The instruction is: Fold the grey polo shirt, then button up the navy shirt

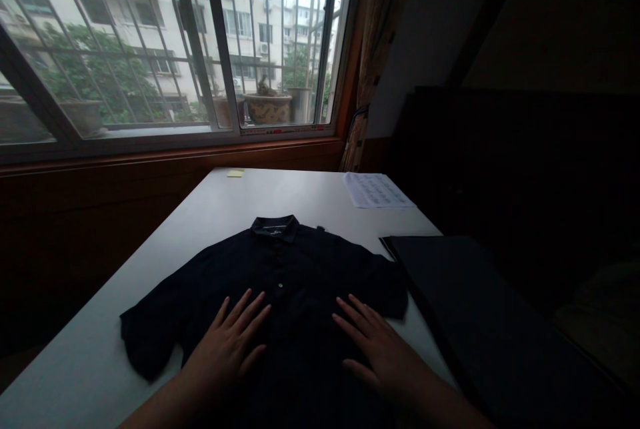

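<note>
A dark navy short-sleeved shirt (300, 269) lies spread front up on the white table (165, 235), its collar pointing toward the window. A small pale button shows on its front. My left hand (233, 335) rests flat on the left side of the shirt's front, fingers spread. On the other side of the button line, my right hand (370, 342) lies with its fingers apart on the cloth. Neither hand grips anything. The lower end of the shirt is too dark to make out and runs out of view.
A large dark flat panel or folder (480, 309) lies along the table's right edge, close to the shirt's sleeve. Printed sheets (377, 190) are at the far right corner, and a yellow sticky note (235, 173) at the far left. Behind stands a barred window (270, 129).
</note>
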`<state>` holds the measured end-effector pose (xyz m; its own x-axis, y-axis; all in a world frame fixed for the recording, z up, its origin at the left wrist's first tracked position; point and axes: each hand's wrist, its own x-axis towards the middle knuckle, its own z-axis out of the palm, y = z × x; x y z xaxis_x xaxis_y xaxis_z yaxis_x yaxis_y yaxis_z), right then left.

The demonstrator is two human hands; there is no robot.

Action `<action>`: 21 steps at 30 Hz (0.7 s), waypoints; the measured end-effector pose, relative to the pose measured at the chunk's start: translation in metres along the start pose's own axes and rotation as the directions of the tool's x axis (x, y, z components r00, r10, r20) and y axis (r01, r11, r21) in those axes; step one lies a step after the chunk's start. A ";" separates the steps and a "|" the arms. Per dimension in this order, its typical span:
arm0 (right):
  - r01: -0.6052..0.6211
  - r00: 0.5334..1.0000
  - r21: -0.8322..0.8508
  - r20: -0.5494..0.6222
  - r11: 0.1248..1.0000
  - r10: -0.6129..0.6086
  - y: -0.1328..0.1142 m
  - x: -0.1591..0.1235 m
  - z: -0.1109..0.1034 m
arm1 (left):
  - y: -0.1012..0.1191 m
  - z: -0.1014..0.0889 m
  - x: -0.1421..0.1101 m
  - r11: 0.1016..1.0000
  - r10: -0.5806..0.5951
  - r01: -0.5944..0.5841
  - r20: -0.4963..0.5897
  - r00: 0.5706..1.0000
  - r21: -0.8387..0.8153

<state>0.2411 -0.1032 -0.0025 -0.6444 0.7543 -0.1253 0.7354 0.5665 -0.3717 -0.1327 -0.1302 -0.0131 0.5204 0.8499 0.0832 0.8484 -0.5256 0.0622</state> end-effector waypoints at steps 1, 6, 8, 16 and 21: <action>-0.011 1.000 0.002 0.015 1.000 0.011 0.001 -0.004 0.000 | 0.000 0.003 -0.011 1.000 -0.007 0.008 -0.022 1.000 0.030; -0.057 0.994 0.007 0.097 0.998 0.056 0.006 -0.022 -0.009 | 0.001 0.004 -0.051 0.992 -0.020 0.032 -0.093 0.995 0.122; -0.073 0.990 0.012 0.124 0.997 0.071 0.006 -0.026 -0.018 | 0.007 -0.004 -0.060 0.997 0.022 -0.018 -0.067 0.998 0.070; 0.009 0.990 -0.143 -0.140 0.990 -0.029 -0.041 0.029 -0.053 | -0.043 -0.043 -0.062 0.958 -0.278 0.252 -0.220 0.935 -0.140; 0.281 0.944 -0.133 -0.140 0.950 -0.299 -0.085 0.091 -0.040 | -0.143 -0.034 -0.086 0.751 -0.636 0.660 -0.295 0.713 -0.023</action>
<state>0.1280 -0.0692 0.0543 -0.7986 0.5894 0.1219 0.5458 0.7946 -0.2657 -0.3020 -0.1294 0.0044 -0.1970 0.9291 0.3130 0.9783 0.1656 0.1243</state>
